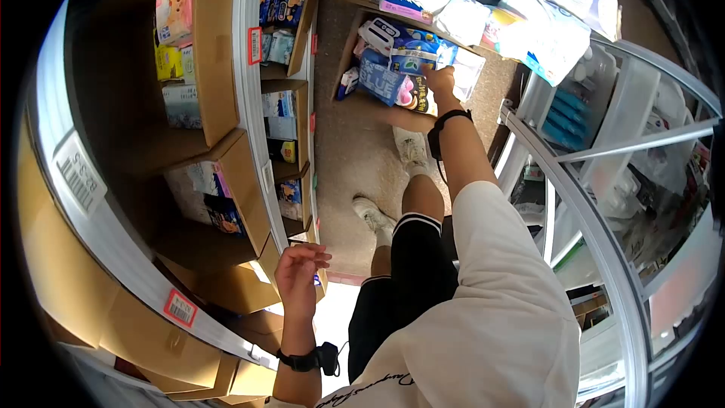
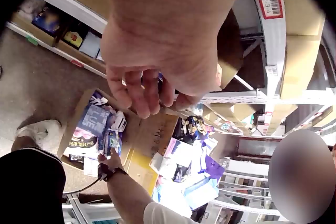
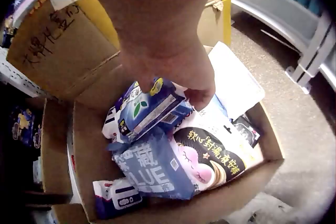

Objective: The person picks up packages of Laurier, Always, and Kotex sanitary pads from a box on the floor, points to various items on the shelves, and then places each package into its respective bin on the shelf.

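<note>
The right hand (image 1: 442,81) (image 3: 170,71) reaches into an open cardboard box (image 3: 262,166) on the floor and grips a blue pack with a green leaf print (image 1: 408,60) (image 3: 149,108) by its upper edge; part of the fingers is hidden. Beneath and beside that pack lie a blue bag with large lettering (image 1: 380,79) (image 3: 152,166), a white-and-black pack with a pink picture (image 3: 210,150) and a small white-and-navy pack (image 3: 118,198). Away from the box, near the shelf, the left hand (image 1: 297,276) (image 2: 157,71) hangs in the air, fingers loosely bent, holding nothing.
Shelving with cardboard bins (image 1: 215,53) of packs runs along the left. Beyond the floor box is a heap of bright packs (image 1: 461,15). On the right stands a metal-framed rack (image 1: 559,162). The person's shoes (image 1: 374,215) are on the floor below the box.
</note>
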The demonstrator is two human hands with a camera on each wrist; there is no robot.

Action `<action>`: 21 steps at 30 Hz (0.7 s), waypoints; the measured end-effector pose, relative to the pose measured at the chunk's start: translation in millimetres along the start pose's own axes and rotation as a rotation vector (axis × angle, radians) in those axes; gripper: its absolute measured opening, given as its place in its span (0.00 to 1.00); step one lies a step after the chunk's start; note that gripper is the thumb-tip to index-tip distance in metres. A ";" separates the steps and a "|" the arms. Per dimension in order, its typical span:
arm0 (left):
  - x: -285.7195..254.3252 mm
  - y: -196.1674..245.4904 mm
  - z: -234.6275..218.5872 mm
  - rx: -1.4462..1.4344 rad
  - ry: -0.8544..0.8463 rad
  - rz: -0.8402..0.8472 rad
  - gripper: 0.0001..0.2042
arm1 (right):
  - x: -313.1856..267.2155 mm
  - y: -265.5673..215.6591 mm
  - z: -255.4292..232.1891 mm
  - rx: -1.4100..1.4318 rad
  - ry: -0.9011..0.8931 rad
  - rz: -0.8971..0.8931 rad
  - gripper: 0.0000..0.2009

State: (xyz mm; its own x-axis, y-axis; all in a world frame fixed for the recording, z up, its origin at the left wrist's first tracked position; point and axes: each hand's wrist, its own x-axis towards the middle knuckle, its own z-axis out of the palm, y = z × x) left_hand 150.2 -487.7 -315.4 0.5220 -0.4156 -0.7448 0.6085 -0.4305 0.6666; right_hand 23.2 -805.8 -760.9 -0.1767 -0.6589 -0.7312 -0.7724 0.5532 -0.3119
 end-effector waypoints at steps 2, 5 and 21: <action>5.0 3.7 3.7 -0.013 0.012 -0.002 0.05 | 29.9 16.0 13.7 -0.091 -0.083 -0.069 0.32; -4.8 24.2 7.9 -0.049 0.009 -0.018 0.05 | -19.2 -12.9 -24.0 -0.001 -0.125 -0.174 0.24; -217.7 138.8 -49.1 0.260 -0.007 0.372 0.28 | -583.4 -215.0 -316.3 0.022 -1.181 -1.405 0.20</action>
State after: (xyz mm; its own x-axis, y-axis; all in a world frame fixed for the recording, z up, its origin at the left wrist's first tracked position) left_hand 150.3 -417.7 -62.1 0.6720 -0.5852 -0.4539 0.2099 -0.4373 0.8745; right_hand 99.4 -701.6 -75.4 0.9961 0.0691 0.0547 0.0558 -0.0135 -0.9984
